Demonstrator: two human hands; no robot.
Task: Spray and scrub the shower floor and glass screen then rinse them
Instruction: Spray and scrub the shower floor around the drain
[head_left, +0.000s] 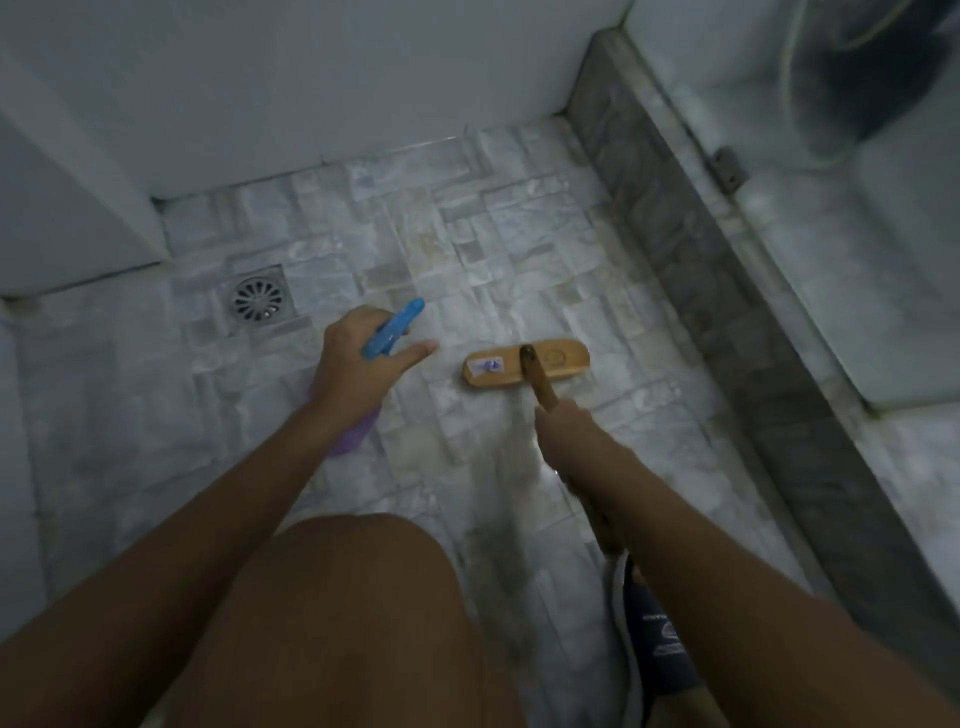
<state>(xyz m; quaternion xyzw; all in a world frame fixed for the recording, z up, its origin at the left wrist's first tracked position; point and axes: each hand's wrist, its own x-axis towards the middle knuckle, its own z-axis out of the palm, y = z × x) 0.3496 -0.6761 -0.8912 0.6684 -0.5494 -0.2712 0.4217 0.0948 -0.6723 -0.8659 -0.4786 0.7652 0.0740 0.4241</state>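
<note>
My left hand grips a spray bottle with a blue trigger head and a purple body that shows below my wrist; the nozzle points toward the far wall and my forefinger sticks out. My right hand is closed around the wooden handle of a scrub brush. The brush's tan wooden head lies flat on the grey marble tile shower floor, right of the bottle. The glass screen rises along the right side above a dark stone curb.
A round metal floor drain sits in the floor left of the bottle. White walls close the far and left sides. The dark curb runs diagonally on the right. My knee and a sandalled foot fill the bottom of the view.
</note>
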